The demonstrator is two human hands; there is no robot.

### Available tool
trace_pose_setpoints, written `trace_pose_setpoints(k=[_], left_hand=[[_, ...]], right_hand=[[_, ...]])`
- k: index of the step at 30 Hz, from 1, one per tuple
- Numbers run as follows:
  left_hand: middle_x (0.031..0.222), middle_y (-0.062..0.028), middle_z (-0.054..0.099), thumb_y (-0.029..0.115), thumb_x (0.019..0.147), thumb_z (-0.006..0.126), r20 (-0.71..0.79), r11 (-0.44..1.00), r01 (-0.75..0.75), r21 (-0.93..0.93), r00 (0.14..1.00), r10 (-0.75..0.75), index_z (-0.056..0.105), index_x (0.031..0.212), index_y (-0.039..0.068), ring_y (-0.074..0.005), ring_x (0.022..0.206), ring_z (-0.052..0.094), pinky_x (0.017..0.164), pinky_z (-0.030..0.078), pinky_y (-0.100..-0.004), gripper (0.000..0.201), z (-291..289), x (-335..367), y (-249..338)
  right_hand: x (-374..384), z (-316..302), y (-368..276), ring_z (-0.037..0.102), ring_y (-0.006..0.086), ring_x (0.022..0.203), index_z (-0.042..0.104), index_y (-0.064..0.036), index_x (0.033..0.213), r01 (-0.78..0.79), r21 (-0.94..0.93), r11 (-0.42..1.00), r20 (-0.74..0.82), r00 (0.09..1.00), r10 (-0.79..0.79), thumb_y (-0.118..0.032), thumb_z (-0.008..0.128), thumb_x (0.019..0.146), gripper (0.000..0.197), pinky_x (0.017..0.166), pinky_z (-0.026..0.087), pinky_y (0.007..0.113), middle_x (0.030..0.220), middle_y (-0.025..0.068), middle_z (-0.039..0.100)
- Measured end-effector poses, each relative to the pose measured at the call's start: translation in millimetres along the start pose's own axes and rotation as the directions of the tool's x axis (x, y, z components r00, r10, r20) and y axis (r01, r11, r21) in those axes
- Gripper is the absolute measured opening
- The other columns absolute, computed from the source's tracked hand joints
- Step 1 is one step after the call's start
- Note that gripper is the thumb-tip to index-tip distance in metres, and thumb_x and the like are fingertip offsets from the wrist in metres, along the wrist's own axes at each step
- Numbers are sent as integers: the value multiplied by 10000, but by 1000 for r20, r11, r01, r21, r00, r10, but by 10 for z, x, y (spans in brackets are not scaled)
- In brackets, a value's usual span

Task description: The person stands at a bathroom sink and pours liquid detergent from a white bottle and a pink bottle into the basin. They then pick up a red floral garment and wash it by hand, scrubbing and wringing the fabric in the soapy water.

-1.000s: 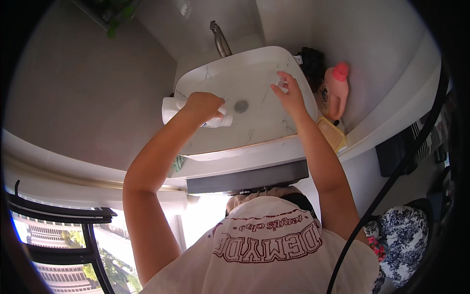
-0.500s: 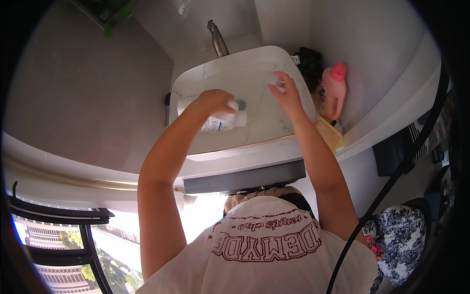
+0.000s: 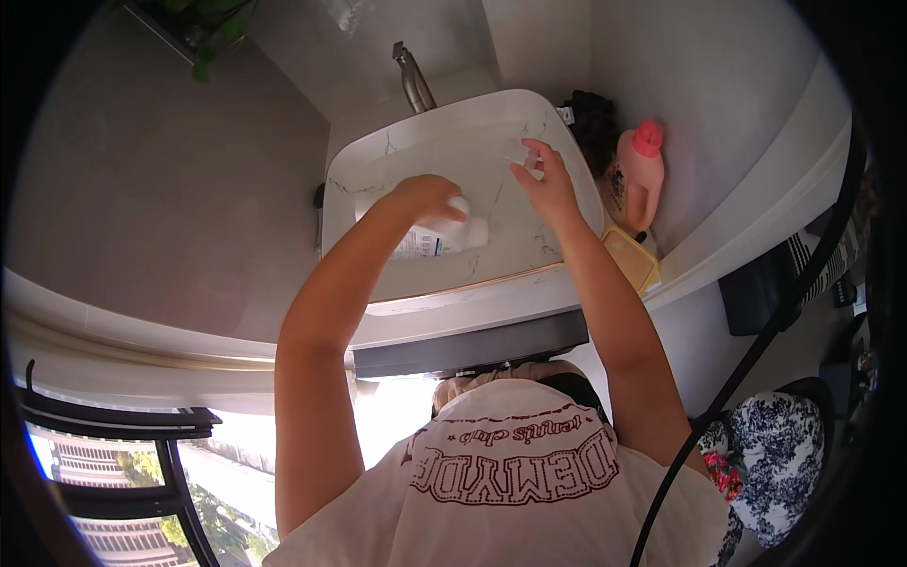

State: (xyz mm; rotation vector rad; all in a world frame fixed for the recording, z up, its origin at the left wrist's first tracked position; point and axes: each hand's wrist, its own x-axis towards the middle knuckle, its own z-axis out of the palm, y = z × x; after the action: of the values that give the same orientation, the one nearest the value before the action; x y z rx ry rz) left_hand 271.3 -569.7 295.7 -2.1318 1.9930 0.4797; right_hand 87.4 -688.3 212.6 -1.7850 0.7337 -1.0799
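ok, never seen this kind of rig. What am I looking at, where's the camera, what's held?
There's no machine: these are a person's own bare hands. The view comes from the left of two fisheye cameras worn on the head, looking down, so straight edges bend near the rim. The left hand grips a white bottle, tipped sideways over a pale basin, its neck toward the right. The right hand pinches a small clear piece, too indistinct to identify. A tap stands behind the basin; a pink jug and a yellow-edged tray are to its right.
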Motion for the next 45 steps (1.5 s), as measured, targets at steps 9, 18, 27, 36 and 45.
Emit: trace_pose_setpoints(k=[9, 18, 27, 36, 45], left_hand=[[878, -95, 639, 311, 794, 683, -217, 857, -82, -508, 976, -35, 618, 967, 43, -211, 811, 596, 724, 463, -314, 326, 28, -150, -133], [702, 9, 537, 306, 862, 650, -425, 283, -328, -901, 801, -423, 582, 907, 54, -60, 589, 456, 568, 394, -202, 264, 312, -665, -386], [648, 16, 510, 287, 902, 597, -712, 526, -494, -692, 346, -611, 545, 879, 33, -47, 558, 430, 525, 371, -199, 260, 584, -889, -192], [600, 20, 469, 278, 912, 581, -568, 366, -593, -717, 193, -800, 502, 852, 43, -51, 531, 413, 488, 350, -207, 255, 503, -992, -135], [682, 16, 515, 279, 902, 599, -612, 493, -466, -735, 141, -778, 516, 851, 40, -53, 566, 424, 520, 362, -203, 258, 678, -939, -220]], right_hand=[[21, 13, 19, 532, 222, 956, 512, -137, 1200, 18, 48, 999, -62, 998, -15, -201, 680, 794, 444, 781, 468, 321, 1120, 119, 495], [37, 26, -34, 510, 203, 983, 508, -137, 1210, -30, 193, 981, -105, 993, 51, -193, 682, 802, 448, 770, 462, 299, 1141, 103, 479], [69, 18, 35, 548, 172, 1021, 487, -100, 1235, -33, 143, 989, -71, 997, 43, -150, 665, 828, 448, 679, 491, 257, 1179, 90, 513], [34, 22, -48, 531, 223, 1033, 499, -99, 1221, -88, 213, 973, -47, 994, 100, -188, 677, 812, 454, 813, 463, 318, 1189, 109, 492], [39, 2, 21, 529, 215, 1020, 497, -111, 1222, -58, 194, 979, -52, 996, 70, -184, 675, 813, 453, 791, 452, 309, 1180, 93, 494]])
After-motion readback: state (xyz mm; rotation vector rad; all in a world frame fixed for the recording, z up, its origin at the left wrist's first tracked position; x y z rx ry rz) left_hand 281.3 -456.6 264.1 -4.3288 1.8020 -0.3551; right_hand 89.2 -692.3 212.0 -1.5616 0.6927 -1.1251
